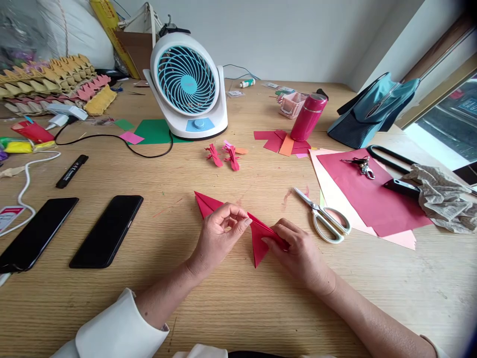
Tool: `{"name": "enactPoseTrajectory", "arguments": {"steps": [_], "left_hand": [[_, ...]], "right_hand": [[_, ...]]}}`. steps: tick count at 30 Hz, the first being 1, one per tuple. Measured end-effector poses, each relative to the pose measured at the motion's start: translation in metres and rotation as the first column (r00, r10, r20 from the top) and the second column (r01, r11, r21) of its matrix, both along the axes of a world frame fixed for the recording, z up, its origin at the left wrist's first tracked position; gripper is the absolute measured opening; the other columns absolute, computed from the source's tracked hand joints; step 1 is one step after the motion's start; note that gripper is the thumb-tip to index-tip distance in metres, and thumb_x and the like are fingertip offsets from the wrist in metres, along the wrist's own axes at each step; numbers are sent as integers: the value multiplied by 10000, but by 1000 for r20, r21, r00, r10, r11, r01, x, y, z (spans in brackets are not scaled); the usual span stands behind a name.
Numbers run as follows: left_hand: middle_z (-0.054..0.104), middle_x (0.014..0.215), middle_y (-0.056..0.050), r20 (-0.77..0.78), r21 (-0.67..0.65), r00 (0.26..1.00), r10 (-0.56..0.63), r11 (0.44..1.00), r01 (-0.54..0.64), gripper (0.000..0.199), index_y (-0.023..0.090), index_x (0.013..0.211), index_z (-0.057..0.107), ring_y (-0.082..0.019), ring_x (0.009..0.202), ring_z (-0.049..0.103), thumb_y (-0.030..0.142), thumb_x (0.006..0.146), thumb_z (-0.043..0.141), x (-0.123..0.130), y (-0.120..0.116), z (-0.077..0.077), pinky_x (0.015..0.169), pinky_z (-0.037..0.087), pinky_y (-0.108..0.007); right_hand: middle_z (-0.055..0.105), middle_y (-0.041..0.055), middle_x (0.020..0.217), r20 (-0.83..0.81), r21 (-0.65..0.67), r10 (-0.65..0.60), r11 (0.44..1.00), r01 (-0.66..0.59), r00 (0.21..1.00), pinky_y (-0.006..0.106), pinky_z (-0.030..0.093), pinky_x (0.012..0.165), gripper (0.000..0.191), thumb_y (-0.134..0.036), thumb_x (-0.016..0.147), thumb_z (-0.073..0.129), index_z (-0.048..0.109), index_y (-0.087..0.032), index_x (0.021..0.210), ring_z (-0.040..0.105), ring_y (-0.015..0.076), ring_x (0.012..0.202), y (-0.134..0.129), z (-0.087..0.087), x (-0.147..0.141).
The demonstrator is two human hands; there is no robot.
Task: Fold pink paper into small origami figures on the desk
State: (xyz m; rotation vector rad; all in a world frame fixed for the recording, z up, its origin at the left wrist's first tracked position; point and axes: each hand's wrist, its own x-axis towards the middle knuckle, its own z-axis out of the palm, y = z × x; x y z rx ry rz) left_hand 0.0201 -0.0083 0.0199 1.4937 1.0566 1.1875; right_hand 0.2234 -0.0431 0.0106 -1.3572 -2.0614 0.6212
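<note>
A red folded paper [260,243] with pointed ends is held low over the wooden table between both hands. My left hand [222,233] is closed in a pinch at the paper's upper middle edge, thumb against forefinger. A pointed flap sticks out to the left beyond its knuckles. My right hand [298,251] grips the right end, thumb in front and fingers behind, hiding that end. Scissors [328,219] with white handles lie open-bladed to the right of my right hand. Beyond the hands sit small red folded paper figures [233,158].
A white fan [189,84] stands at the back. Two black phones [108,231] and a marker [72,171] lie on the left. To the right are red paper sheets [357,189], keys [363,166] and crumpled tissue [443,199]. A pink bottle [308,117] stands behind, near a teal bag [372,112].
</note>
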Motion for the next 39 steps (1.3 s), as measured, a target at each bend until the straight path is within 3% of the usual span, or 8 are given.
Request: {"name": "enactPoseTrajectory", "arguments": {"steps": [5,14,19,28,31,35,39], "left_hand": [[613,838,-11,-11,51,1000,-21,998,22,116,180,821,610,-127,796,590,256,895,655,-1,0,4,729,487,-228],[641,916,-38,15,19,999,-39,999,38,146,181,818,618,-161,923,607,286,920,624,-5,4,3,837,485,-261],[653,840,-15,64,-85,998,-14,996,20,165,175,818,611,-126,771,597,314,904,634,-3,4,2,736,486,-236],[603,693,24,64,-80,997,36,996,-31,172,165,781,599,-94,637,571,292,866,678,-1,2,4,660,480,-214],[659,740,14,91,-102,996,10,995,-1,149,173,902,599,-104,662,612,269,851,701,0,0,3,674,496,-220],[717,822,-20,54,-130,998,-28,991,35,269,169,1081,634,-128,753,653,249,837,716,0,-3,2,728,504,-230],[695,791,-22,40,-145,997,-59,987,64,134,152,890,688,-128,735,626,254,810,726,2,-2,-1,694,487,-225]], "right_hand": [[539,19,770,29,22,12,1000,-13,1000,276,383,625,226,-253,990,524,566,-191,777,504,140,651,-2,3,-1],[526,3,742,-108,-98,107,988,-118,988,258,390,606,258,-267,995,522,527,-200,747,500,135,653,-3,4,0],[519,-12,714,-182,-162,101,978,-131,978,241,372,592,311,-304,991,535,490,-197,702,470,121,631,-3,3,-1],[469,-33,671,-206,-295,51,949,-112,977,243,310,555,353,-388,984,521,456,-189,700,400,107,600,-2,3,-2],[463,-35,664,-227,-321,41,940,-115,973,241,299,551,336,-358,974,535,478,-181,694,393,103,601,-2,1,-1],[448,-38,642,-247,-337,16,936,-101,969,243,279,537,347,-345,964,548,475,-179,668,374,98,589,-3,-1,-1],[438,-40,635,-252,-328,10,940,-95,968,242,274,533,355,-358,959,562,480,-178,664,366,94,582,-3,-3,0]]}}
